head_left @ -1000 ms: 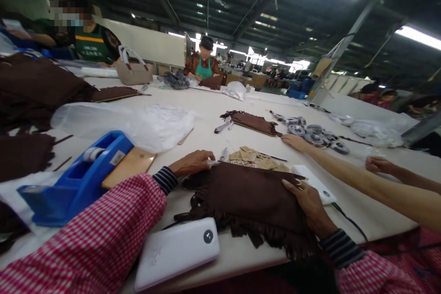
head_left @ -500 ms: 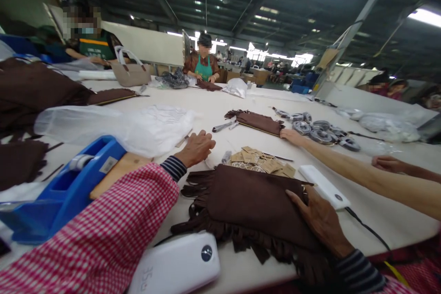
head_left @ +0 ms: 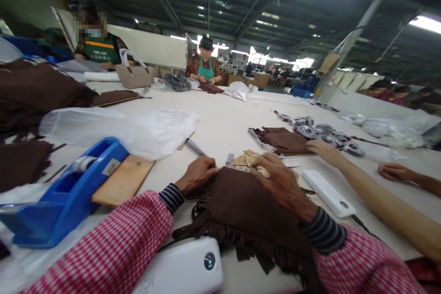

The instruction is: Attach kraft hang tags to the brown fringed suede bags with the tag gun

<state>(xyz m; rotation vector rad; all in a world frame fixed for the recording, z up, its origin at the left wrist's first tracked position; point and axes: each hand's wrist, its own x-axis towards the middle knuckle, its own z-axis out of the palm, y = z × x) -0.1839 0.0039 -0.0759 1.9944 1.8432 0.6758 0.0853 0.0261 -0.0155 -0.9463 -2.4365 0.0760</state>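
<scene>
A dark brown fringed bag (head_left: 251, 206) lies flat in front of me, its fringe hanging over the table's near edge. My left hand (head_left: 199, 175) is closed at the bag's upper left corner, knuckles up, fingertips mostly hidden. My right hand (head_left: 280, 183) bends over the bag's top edge, thumb and fingers drawn together beside a pile of brown paper tags (head_left: 243, 160) with pale strings. What is between its fingers is hidden. Just beyond my left hand lies a dark strip in clear plastic (head_left: 195, 148).
A blue tape dispenser (head_left: 76, 193) and a tan board (head_left: 126, 181) stand left. White power banks (head_left: 182, 266) (head_left: 327, 193) lie near me. A co-worker's hand (head_left: 324, 151) touches another brown bag (head_left: 289, 141) near coiled straps (head_left: 324, 133). White plastic bags (head_left: 138, 128) lie beyond the dispenser.
My right hand has moved left from the bag's right end to its top edge. My left hand has come down to the upper left corner. The co-worker's bag has shifted right and nearer.
</scene>
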